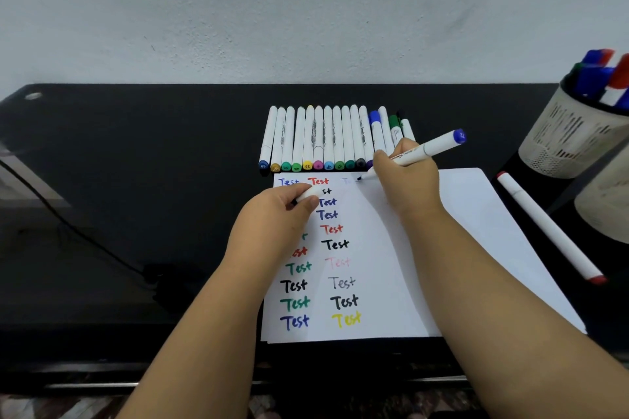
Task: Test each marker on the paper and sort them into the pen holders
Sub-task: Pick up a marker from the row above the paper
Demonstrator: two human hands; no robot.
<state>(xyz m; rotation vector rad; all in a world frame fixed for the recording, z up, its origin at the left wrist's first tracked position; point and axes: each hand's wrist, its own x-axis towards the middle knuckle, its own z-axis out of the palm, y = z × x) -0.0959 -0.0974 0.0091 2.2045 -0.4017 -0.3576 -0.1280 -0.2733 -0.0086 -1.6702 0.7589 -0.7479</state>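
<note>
My right hand (pixel 406 177) grips a white marker with a blue end cap (pixel 439 143); its dark tip touches the top of the white paper (pixel 459 214) beside a faint mark. My left hand (pixel 282 211) rests on the paper's upper left and holds a white marker cap (pixel 309 194). The paper carries two columns of "Test" written in many colours. Behind the paper lies a row of white markers (pixel 323 139) with coloured ends. At the right edge stands a white mesh pen holder (pixel 571 136) with blue and red markers in it.
A red-capped white marker (pixel 548 224) lies diagonally at the paper's right edge. A second pale holder (pixel 609 194) sits partly cut off at the far right. The black desk (pixel 136 180) meets a grey wall; a dark cable (pixel 68 224) runs across its left side.
</note>
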